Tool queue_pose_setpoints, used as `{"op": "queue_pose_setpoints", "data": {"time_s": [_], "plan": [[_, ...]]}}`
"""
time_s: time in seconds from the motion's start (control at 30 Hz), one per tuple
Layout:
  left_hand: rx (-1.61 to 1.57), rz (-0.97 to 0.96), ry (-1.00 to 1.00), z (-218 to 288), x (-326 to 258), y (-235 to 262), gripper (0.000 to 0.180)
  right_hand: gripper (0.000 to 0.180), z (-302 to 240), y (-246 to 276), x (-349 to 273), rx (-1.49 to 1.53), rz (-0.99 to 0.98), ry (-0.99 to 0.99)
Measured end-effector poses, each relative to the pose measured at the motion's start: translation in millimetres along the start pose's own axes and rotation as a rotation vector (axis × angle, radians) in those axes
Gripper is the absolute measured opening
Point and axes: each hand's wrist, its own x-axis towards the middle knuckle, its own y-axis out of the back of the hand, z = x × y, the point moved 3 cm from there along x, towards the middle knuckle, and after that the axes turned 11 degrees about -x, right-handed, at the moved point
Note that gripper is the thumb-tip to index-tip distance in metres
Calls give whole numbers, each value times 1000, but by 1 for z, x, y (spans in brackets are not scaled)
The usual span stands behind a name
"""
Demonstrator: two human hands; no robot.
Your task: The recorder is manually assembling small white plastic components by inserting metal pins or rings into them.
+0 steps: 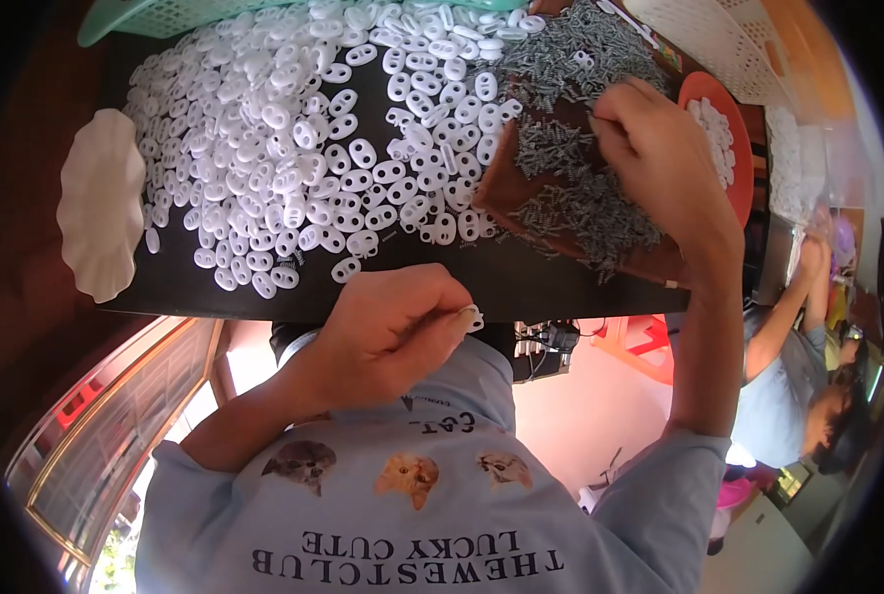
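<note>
My left hand (387, 327) is closed at the table's near edge, thumb and fingers pinching a small white plastic piece (475, 317). Only the tip of that piece shows past the fingertips. Further right, my right hand (655, 144) hangs over a heap of small grey metal springs (600, 213), its fingers pinched together. Whatever sits between those fingers is hidden. The springs lie on a brown sheet (506, 178) with a raised edge. Left of it spreads a large pile of white oval plastic pieces (254, 139), each with two holes.
A white wavy-edged dish (102, 203) stands at the table's left edge. An orange-red plate (742, 178) at the right carries small white parts. A green basket (150, 18) and a cream basket (729, 45) line the far side. Another person (783, 366) sits at right.
</note>
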Motion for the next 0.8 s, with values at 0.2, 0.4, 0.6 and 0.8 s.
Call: {"op": "queue_pose_setpoints", "data": {"time_s": [0.2,0.4,0.6,0.8], "plan": [[-172,73,104,39,2,9,21,10,-49,40,-10,401,30,20],[-297,135,23,41,15,10,25,18,-98,37,-11,398,74,238],[-492,178,90,34,9,20,20,21,-107,32,-6,417,99,170],[-550,174,118,30,4,25,17,12,-108,26,-12,582,196,261]]}}
